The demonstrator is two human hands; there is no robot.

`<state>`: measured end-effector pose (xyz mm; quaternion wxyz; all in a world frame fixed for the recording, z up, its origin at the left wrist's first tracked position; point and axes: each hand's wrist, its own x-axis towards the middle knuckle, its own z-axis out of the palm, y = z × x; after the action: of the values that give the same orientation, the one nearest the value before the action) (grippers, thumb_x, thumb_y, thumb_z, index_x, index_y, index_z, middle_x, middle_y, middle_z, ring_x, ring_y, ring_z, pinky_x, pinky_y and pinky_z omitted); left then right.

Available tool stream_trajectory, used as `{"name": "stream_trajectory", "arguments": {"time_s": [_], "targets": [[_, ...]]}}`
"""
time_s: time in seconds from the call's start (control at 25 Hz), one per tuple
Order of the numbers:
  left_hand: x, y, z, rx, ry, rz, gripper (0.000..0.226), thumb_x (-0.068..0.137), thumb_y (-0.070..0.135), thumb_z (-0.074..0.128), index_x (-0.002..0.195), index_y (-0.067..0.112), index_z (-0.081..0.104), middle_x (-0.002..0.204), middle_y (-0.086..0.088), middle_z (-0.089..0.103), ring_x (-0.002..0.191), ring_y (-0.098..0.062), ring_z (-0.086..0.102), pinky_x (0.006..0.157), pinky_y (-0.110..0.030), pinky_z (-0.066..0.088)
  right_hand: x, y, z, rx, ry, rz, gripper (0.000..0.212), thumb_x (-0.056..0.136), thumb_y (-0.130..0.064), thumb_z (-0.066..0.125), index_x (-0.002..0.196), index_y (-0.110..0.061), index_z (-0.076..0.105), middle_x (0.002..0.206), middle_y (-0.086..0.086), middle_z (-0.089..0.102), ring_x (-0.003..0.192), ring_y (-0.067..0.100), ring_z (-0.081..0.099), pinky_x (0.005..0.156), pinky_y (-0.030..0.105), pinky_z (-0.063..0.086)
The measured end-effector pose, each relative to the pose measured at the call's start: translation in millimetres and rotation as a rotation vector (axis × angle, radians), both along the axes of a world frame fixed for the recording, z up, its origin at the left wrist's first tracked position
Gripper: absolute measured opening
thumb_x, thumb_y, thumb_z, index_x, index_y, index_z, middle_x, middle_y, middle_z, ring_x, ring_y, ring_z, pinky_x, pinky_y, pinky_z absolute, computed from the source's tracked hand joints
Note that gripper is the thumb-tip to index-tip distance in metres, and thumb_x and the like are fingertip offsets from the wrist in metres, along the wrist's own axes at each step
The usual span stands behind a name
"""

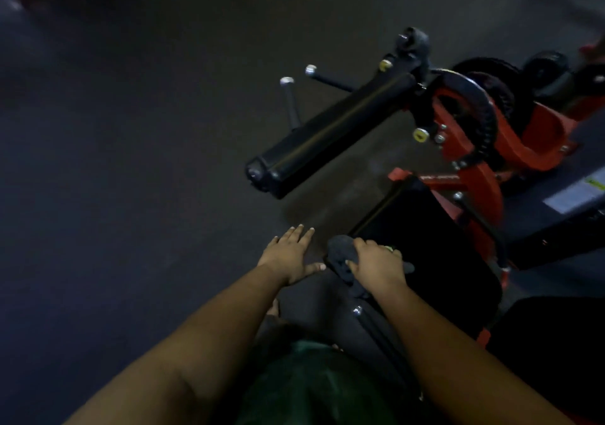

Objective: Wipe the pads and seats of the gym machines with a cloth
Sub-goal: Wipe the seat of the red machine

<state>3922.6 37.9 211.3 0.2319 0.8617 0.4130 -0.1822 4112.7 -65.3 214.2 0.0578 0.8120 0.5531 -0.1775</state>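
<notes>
1. The right hand [379, 262] grips a dark cloth [342, 254], fingers curled over it, pressing it onto the near left corner of the black seat pad [435, 254].
2. The left hand [289, 254] hovers just left of the seat pad, fingers straight and spread, holding nothing.
3. A long black roller pad [330, 136] stands beyond the seat pad, tilted up to the right.
4. The red machine frame [484, 175] rises at the seat pad's far right side.
5. Dark floor [131, 162] lies left of the seat pad.

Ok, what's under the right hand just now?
The dark cloth, gripped by the right hand at the black pad's near-left edge. The pad surface beneath them is hidden.
</notes>
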Motion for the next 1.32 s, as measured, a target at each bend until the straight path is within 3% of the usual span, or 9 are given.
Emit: {"name": "stream_trajectory", "arguments": {"time_s": [0.24, 0.48, 0.88, 1.32], "targets": [[-115, 16, 16, 0.015, 0.035, 0.296, 0.1, 0.089, 0.081, 0.039, 0.162, 0.029, -0.004, 0.171, -0.001, -0.004, 0.157, -0.022, 0.001, 0.125, -0.047, 0.011, -99, 74, 21, 0.09, -0.002, 0.289, 0.037, 0.092, -0.047, 0.058, 0.124, -0.028, 0.052, 0.12, 0.0, 0.065, 0.111, 0.027, 0.064, 0.091, 0.041, 0.045], [-217, 84, 41, 0.116, 0.051, 0.485, 0.101, 0.086, 0.084, 0.036, 0.162, 0.031, -0.005, 0.171, 0.002, -0.004, 0.157, -0.021, 0.001, 0.126, -0.047, 0.012, -193, 178, 38, 0.167, 0.034, 0.48, 0.034, 0.094, -0.047, 0.057, 0.121, -0.029, 0.051, 0.119, -0.001, 0.065, 0.11, 0.027, 0.065, 0.087, 0.043, 0.045], [-300, 333, 144, 0.368, -0.053, 0.382, 0.101, 0.085, 0.087, 0.031, 0.162, 0.031, -0.004, 0.171, 0.002, -0.005, 0.157, -0.019, -0.002, 0.127, -0.047, 0.011, -266, 417, 141, 0.37, -0.004, 0.312, 0.028, 0.094, -0.047, 0.057, 0.114, -0.029, 0.05, 0.113, 0.0, 0.064, 0.102, 0.028, 0.065, 0.083, 0.044, 0.049], [-259, 585, 278, 0.593, -0.201, 0.212, 0.102, 0.081, 0.091, 0.029, 0.162, 0.034, 0.004, 0.171, 0.004, 0.0, 0.157, -0.017, 0.003, 0.126, -0.046, 0.013, -235, 646, 267, 0.561, -0.108, 0.182, 0.022, 0.092, -0.047, 0.056, 0.103, -0.029, 0.047, 0.105, -0.002, 0.064, 0.099, 0.028, 0.066, 0.079, 0.042, 0.045]]}}
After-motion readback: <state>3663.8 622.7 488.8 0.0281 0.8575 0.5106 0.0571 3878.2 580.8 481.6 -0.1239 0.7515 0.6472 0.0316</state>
